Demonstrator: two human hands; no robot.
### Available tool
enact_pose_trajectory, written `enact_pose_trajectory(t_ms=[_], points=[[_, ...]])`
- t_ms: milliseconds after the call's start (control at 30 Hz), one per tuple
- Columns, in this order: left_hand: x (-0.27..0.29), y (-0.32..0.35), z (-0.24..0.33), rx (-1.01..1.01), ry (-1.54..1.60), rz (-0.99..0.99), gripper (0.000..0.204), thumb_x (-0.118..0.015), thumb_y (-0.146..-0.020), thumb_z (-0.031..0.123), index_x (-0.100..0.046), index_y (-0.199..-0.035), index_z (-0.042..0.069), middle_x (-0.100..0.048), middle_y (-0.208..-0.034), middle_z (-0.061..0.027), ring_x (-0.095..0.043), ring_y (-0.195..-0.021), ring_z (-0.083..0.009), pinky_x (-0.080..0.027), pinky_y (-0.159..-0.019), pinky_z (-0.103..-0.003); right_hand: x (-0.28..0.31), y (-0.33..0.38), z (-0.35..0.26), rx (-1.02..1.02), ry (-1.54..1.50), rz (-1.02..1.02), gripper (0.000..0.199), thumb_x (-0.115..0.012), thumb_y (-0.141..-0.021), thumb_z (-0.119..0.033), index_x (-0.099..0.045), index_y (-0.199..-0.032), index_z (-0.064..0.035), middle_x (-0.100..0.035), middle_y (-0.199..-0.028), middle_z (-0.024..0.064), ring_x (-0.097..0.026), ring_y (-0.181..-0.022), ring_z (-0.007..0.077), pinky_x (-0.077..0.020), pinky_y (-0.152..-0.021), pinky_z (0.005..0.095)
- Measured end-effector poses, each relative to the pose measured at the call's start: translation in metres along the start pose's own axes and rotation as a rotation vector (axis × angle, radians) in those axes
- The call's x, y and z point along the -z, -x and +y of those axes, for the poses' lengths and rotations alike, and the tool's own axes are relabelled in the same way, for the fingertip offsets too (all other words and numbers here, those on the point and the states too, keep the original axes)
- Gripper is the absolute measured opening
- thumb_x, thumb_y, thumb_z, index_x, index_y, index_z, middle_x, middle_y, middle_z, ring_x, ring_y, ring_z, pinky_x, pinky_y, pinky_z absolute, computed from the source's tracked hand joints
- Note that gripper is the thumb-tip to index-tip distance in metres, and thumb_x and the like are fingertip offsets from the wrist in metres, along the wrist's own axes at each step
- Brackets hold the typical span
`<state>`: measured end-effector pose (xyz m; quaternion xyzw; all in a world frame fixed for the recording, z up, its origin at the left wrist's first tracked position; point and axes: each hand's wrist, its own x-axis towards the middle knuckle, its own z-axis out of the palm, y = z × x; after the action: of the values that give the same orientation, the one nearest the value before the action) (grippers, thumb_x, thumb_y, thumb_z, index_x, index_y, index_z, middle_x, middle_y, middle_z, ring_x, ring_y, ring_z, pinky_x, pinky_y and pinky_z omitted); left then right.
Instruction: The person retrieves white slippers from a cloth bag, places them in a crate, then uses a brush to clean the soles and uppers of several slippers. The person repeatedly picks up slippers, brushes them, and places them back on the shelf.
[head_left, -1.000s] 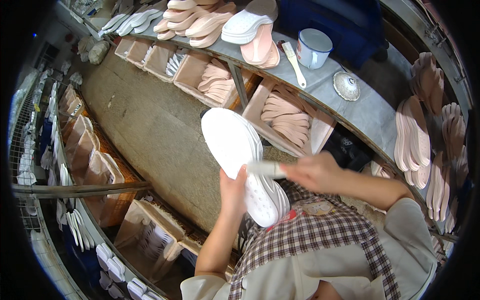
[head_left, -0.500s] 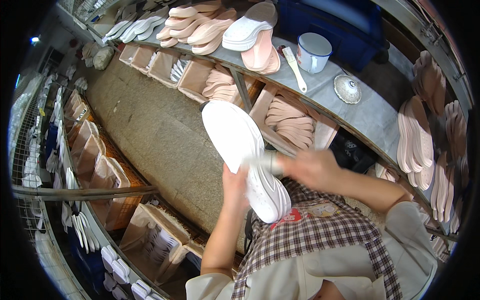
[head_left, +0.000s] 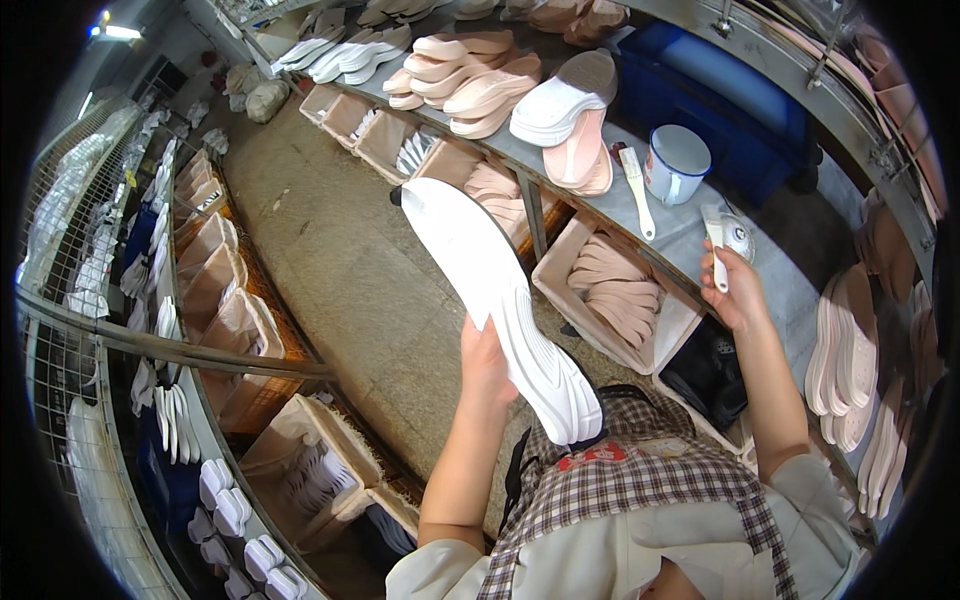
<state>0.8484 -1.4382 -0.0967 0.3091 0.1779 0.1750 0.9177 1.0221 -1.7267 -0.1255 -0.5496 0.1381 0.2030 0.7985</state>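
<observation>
My left hand (head_left: 487, 362) is closed around the middle of a long white shoe sole (head_left: 470, 250), held up in front of my apron. The sole's ridged side wall faces right, and a small dark tip shows at its far end. Out to the right, over the grey bench, my right hand (head_left: 738, 285) grips a flat paint brush (head_left: 720, 265) by its white handle, bristles pointing away from me. The bristles are beside a small round silvery lid-like piece (head_left: 738, 238) on the bench, partly behind the brush; whether they touch cannot be told.
On the bench (head_left: 775, 285) stand a white enamel mug (head_left: 678, 165) and a second brush (head_left: 637, 195). White and pink soles (head_left: 575, 110) are stacked behind. Lined bins of pink soles (head_left: 615, 295) sit below; more bins (head_left: 310, 470) and a metal rail (head_left: 180, 350) are at left.
My right hand has moved from the sole out to the right, taking the brush over the bench. The left hand still holds the sole, its side turned more into view. The whole view has shifted.
</observation>
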Motion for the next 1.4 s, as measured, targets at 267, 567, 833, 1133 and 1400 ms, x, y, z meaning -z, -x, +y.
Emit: enact_pose_trajectory(t_ms=[267, 567, 833, 1133, 1400], points=[[-0.003, -0.001, 0.014, -0.006, 0.029, -0.110, 0.014, -0.048, -0.095, 0.014, -0.052, -0.104, 0.004, -0.060, -0.078, -0.0061, -0.060, -0.062, -0.0164, -0.050, -0.052, -0.030, -0.015, -0.039, -0.006, 0.030, -0.102, -0.066, 0.035, -0.052, -0.093, -0.017, -0.039, -0.123, -0.0058, -0.059, -0.100, 0.0113, -0.059, -0.069, 0.0172, -0.0487, -0.051, 0.0259], [0.043, -0.032, 0.021, 0.035, -0.253, -0.132, 0.036, -0.056, -0.090, 0.017, -0.040, -0.120, 0.004, -0.057, -0.096, -0.0118, -0.061, -0.081, -0.0226, -0.054, -0.067, -0.037, -0.018, 0.014, 0.015, 0.458, 0.920, 0.285, 0.050, -0.060, -0.086, -0.013, -0.043, -0.132, -0.0015, -0.052, -0.127, 0.0180, -0.058, -0.083, 0.0148, -0.0483, -0.073, 0.0271], [0.026, -0.006, -0.047, -0.180, -0.508, -0.691, 0.049, -0.064, -0.083, 0.010, -0.034, -0.120, 0.003, -0.051, -0.118, -0.0205, -0.053, -0.105, -0.0280, -0.042, -0.093, -0.040, -0.062, 0.207, 0.012, 0.923, 0.960, 0.073, 0.064, -0.073, -0.076, -0.027, -0.048, -0.132, -0.0071, -0.050, -0.130, 0.0124, -0.041, -0.122, 0.0268, -0.0293, -0.104, 0.0400], [-0.092, 0.102, -0.176, -0.842, -0.489, -1.283, 0.043, -0.067, -0.081, 0.014, -0.031, -0.104, 0.017, -0.064, -0.108, -0.0143, -0.059, -0.103, -0.0278, -0.028, -0.104, -0.048, 0.042, 0.402, 0.022, 1.197, 1.300, 0.591, 0.049, -0.080, -0.061, -0.026, -0.067, -0.107, -0.0145, -0.061, -0.106, -0.0017, -0.050, -0.103, 0.0210, -0.0337, -0.089, 0.0396], [-0.182, 0.349, -0.286, -0.460, -0.095, -1.684, 0.047, -0.066, -0.078, 0.005, -0.036, -0.114, 0.011, -0.058, -0.109, -0.0170, -0.053, -0.111, -0.0325, -0.032, -0.101, -0.049, 0.152, 0.592, 0.111, 1.121, 1.432, 1.203, 0.038, -0.080, -0.063, -0.026, -0.068, -0.099, -0.0198, -0.062, -0.105, -0.0042, -0.052, -0.100, 0.0203, -0.0258, -0.100, 0.0537]])
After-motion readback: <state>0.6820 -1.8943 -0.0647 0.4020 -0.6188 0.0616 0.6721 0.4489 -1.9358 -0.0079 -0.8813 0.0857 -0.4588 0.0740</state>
